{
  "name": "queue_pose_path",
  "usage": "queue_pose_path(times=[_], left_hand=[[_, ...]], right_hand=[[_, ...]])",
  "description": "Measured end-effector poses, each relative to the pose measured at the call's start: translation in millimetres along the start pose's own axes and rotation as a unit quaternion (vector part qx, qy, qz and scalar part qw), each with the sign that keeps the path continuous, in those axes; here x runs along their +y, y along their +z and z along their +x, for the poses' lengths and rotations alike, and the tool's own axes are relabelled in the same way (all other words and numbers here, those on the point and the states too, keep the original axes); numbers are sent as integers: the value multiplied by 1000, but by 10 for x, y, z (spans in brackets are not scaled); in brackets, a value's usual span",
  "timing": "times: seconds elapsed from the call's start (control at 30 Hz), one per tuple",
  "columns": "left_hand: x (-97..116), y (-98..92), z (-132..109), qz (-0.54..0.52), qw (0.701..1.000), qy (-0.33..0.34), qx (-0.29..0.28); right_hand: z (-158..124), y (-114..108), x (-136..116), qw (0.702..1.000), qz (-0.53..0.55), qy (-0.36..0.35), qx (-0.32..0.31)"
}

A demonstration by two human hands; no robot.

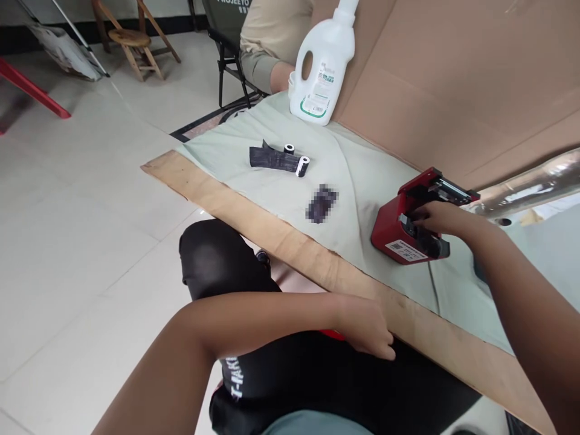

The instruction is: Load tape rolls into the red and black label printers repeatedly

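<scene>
A small red printer-like device [408, 226] with its lid raised sits on the pale green cloth [353, 175]. My right hand [437, 219] reaches into its open top, fingers curled on the black inner part. My left hand [365, 326] lies in my lap just below the cardboard-edged table [281, 232], fingers bent, over something red that is mostly hidden. Farther off on the cloth lie two small white paper rolls [296, 158] with a black wrapper [272, 158], and a small dark object [321, 203] that is blurred.
A white detergent bottle [324, 66] stands at the cloth's far edge against a large cardboard sheet [453, 84]. Another person's arm [267, 51] rests beyond it, by a black chair. A clear plastic roll [530, 184] lies at right. A wooden stool [133, 45] stands on the tiled floor.
</scene>
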State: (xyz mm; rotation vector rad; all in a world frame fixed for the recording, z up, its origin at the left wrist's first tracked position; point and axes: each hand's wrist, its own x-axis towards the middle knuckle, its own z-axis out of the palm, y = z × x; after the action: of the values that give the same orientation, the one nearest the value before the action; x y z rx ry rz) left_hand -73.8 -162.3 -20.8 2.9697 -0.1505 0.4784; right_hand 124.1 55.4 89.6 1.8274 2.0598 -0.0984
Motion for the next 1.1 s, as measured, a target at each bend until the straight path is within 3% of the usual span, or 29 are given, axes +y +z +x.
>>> queue_pose_path(times=[0.1, 0.37, 0.5, 0.6, 0.73, 0.8, 0.97, 1.1], left_hand=[[-50, 103, 27, -18, 999, -17, -43], [12, 79, 47, -13, 999, -29, -35], [6, 146, 56, -12, 999, -26, -20], [-6, 202, 65, -12, 1000, -20, 1], [-29, 240, 90, -25, 999, -9, 19], [-43, 230, 100, -30, 1000, 1, 7], [-91, 147, 86, -49, 999, 2, -15], [-137, 1, 33, -40, 999, -10, -2]], right_hand=[[26, 69, -16, 1000, 0, 0, -13], [-337, -130, 53, 998, 16, -31, 54], [-639, -323, 171, 982, 151, -49, 105], [-830, -524, 79, 931, 341, -46, 125], [-832, -784, -481, 830, 529, -82, 157], [-701, -876, -871, 807, 555, -97, 179], [-141, -989, -1772, 827, 523, -65, 196], [337, -941, -2223, 887, 440, -29, 135]])
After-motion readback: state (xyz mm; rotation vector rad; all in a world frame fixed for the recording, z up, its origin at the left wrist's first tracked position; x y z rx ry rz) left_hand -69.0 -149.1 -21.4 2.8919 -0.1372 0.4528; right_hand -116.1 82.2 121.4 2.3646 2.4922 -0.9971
